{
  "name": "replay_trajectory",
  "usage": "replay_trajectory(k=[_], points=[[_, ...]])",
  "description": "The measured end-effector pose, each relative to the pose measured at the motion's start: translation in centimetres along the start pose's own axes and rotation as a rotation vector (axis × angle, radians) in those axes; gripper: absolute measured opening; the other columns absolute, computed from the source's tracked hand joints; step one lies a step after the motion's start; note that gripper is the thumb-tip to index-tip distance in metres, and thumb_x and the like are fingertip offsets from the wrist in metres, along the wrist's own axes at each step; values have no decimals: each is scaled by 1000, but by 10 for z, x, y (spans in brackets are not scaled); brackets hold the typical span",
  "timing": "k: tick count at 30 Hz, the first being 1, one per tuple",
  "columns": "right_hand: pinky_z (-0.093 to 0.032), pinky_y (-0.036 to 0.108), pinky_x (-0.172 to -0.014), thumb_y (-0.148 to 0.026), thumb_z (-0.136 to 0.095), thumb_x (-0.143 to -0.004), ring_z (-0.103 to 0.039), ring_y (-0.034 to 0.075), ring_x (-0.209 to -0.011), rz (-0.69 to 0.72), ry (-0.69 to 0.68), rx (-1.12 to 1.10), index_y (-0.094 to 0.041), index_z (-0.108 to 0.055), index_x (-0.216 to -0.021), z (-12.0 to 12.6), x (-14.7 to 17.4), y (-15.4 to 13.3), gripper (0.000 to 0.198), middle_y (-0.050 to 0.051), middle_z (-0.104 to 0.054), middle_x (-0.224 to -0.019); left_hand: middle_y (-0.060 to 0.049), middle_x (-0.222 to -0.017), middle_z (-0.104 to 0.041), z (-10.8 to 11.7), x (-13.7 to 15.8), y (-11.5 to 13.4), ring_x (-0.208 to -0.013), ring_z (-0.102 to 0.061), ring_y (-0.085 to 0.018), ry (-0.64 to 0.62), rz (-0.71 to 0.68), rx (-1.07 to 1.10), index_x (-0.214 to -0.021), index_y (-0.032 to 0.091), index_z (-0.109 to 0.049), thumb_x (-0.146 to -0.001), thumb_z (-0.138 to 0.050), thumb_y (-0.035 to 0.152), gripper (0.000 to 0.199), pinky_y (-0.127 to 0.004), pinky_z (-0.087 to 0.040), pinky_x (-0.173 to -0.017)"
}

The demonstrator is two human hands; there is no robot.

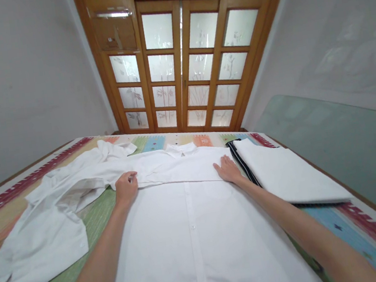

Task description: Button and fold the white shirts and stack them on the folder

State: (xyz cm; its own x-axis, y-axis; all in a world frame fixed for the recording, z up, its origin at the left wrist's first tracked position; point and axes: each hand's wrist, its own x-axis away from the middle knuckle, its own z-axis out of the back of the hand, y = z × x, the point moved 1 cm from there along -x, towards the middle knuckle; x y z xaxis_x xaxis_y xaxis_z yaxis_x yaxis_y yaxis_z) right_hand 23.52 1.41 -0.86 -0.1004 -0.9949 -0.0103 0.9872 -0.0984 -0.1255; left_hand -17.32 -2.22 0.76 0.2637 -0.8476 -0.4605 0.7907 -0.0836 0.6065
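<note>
A white button-front shirt (174,245) lies spread with its buttons up and its collar (182,149) at the far end. A sleeve-like band of white cloth (178,168) runs flat across its chest. At the left end of this band, my left hand (127,187) has its fingers curled, apparently gripping the shirt's edge. My right hand (227,169) rests flat on the band's right end, fingers apart. Crumpled white cloth (53,225) with a buttoned cuff spreads out to the left. Whether it belongs to the same shirt, I cannot tell.
A folded white garment (286,169) lies to the right, with black striped cloth (245,163) along its edge. Everything lies on a colourful striped bedspread (104,218). A pale green panel (343,152) stands along the right wall. Wooden glazed doors (177,67) stand beyond.
</note>
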Motion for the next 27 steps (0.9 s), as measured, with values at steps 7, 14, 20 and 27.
replay_trajectory(k=[7,14,20,27], points=[[-15,36,-117,-44,-20,-98,-20,26,-146,-3,25,28,4,-25,-148,6,-7,12,70,21,-23,-157,-9,-89,-68,0,0,-2,-76,-62,-20,-10,-29,-47,-91,14,-71,-76,-48,17,28,-33,-50,-83],[-14,45,-116,-24,-24,-96,-20,32,-145,-38,22,156,6,-33,-145,16,-8,0,58,25,-25,-155,-10,-94,-58,-3,9,7,-80,-61,-22,-23,30,-253,-88,17,-72,-81,-50,19,23,-35,-49,-76],[-12,45,-117,-43,-19,-99,-13,31,-147,39,-27,64,-11,-25,-152,8,-5,-24,63,15,-17,-160,-9,-94,-57,8,5,4,-96,-57,-26,155,123,-192,-98,16,-63,-77,-58,25,23,-40,-46,-90],[-9,44,-117,-52,-17,-98,-10,28,-148,17,-43,65,-13,-21,-154,4,-3,-25,69,12,-14,-161,-15,-109,-53,35,-2,-39,-113,-51,-33,533,676,61,-100,18,-43,-75,-57,28,31,-53,-39,-101]])
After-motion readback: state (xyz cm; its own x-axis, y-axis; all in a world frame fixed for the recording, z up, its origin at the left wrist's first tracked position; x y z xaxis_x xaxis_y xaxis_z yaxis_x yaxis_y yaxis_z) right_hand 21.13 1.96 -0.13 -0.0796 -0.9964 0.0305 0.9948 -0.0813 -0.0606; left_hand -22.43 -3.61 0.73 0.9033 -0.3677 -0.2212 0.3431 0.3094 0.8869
